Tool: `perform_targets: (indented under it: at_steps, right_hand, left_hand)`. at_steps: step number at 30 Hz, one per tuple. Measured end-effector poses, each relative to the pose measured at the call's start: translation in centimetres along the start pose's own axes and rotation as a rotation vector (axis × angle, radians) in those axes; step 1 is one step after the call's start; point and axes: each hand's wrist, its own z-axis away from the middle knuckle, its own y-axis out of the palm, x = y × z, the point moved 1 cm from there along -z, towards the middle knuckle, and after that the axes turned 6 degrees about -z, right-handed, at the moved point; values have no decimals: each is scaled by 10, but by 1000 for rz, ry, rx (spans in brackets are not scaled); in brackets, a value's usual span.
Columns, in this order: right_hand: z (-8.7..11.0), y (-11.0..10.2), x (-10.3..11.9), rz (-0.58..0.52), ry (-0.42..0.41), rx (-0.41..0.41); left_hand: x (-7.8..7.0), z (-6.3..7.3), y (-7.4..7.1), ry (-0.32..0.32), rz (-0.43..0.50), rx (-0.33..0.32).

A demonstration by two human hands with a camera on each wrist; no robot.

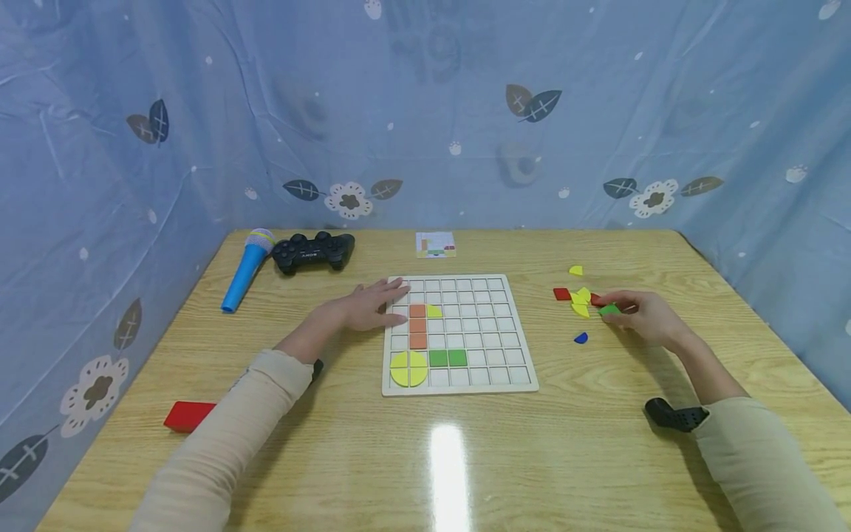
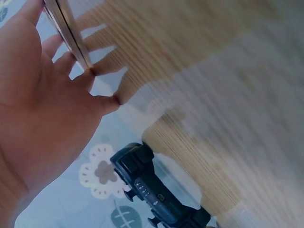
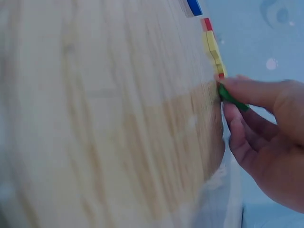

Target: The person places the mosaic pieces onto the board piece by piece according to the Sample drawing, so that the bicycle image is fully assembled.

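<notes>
A white grid board (image 1: 479, 333) lies flat on the table, with orange, green and yellow tiles in some of its squares. My left hand (image 1: 369, 307) rests at the board's left edge, fingers spread and fairly straight; the left wrist view shows this hand (image 2: 52, 99) beside the board's side (image 2: 71, 35). Off to the right, my right hand (image 1: 646, 316) pinches a green tile (image 1: 609, 310) between thumb and fingers. In the right wrist view that green tile (image 3: 232, 98) is tilted, close over the table. Loose yellow tiles (image 1: 580, 309) and a red tile (image 1: 561, 294) lie beside these fingers.
A small pattern card (image 1: 436, 244) lies behind the board. At the back left are a black game controller (image 1: 312, 251) and a blue toy microphone (image 1: 244, 273). A red block (image 1: 188, 416) sits near my left forearm, and a blue tile (image 1: 581, 338) lies right of the board.
</notes>
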Motion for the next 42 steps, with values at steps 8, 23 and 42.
perform_targets:
  at_steps: [8,23,42]
  right_hand:
    - [3,1,11,-101,113,-48]
    - [-2,42,53,-333,82,159]
    - [0,100,102,-448,66,344]
  left_hand:
    - [-1,0,0,-4,1,6]
    - [0,0,0,-4,-1,-2]
    - [-1,2,-1,4,24,-4]
